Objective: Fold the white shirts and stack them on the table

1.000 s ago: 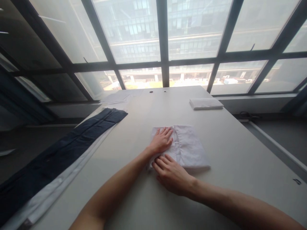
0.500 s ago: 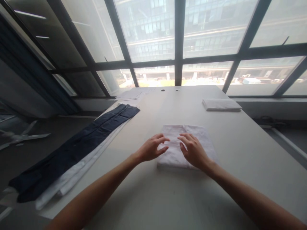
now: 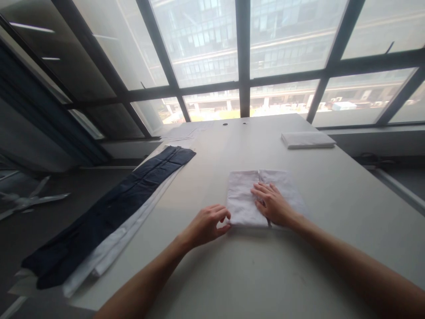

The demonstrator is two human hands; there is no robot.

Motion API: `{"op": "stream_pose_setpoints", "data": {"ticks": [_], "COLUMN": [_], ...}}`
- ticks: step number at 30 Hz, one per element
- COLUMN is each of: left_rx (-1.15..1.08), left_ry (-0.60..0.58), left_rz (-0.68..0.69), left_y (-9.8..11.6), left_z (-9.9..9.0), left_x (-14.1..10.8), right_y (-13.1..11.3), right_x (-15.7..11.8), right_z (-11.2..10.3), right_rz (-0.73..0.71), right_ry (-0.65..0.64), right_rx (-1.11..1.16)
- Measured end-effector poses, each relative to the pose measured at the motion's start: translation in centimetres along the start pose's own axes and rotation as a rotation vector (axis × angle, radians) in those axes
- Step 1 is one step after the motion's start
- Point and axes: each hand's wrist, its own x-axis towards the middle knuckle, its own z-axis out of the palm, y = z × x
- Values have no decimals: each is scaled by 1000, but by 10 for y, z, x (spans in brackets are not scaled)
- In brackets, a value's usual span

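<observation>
A folded white garment [image 3: 244, 195] lies flat on the white table in front of me, a dark slit running down between its halves. My right hand [image 3: 274, 204] rests on top of it, right of centre, with the fingers stretched out and palm down. At the garment's front left corner is my left hand [image 3: 209, 223], its fingers bent and the thumb apart from them. The fingertips reach the garment's edge; whether they touch it I cannot tell.
Dark blue trousers [image 3: 116, 212] lie along the table's left side over white cloth [image 3: 114, 250]. Another folded white cloth [image 3: 308, 139] sits at the back right. Papers [image 3: 182, 130] lie at the far left, near the windows. A chair base [image 3: 29, 199] stands on the floor at left.
My left hand has moved down from over the garment to its front left corner. My right hand has come down flat onto the garment, slightly to the right. The view has shifted a little.
</observation>
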Motion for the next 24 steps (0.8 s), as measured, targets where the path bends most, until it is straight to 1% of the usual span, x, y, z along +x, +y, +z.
{"op": "stream_pose_setpoints", "data": {"ticks": [6,10,12,14,16,17,19,21,23,24], "left_rx": [16,77,125,154,138,114,61,21,6,10], "left_ry": [12,20,4,-39,-75,-71,6,144,267,302], "left_rz": [6,40,59,78,94,95,81,42,-8,-28], "left_y": [5,8,10,10,9,8,6,3,-1,-3], "left_z": [5,2,0,-1,-2,-2,-4,-8,-11,-12], "left_x": [-1,-1,-1,-2,-3,-4,-2,5,20,31], "right_y": [1,1,1,1,2,2,2,1,1,1], "right_x": [0,1,1,1,1,2,2,2,2,2], "right_z": [0,-1,-1,-1,-1,0,0,-1,-1,-1], "right_rz": [12,18,18,14,5,2,2,7,9,9], "right_ry": [-9,-13,-16,-22,-25,-25,-24,-25,-29,-29], "right_rx": [16,22,25,26,23,21,16,13,14,15]}}
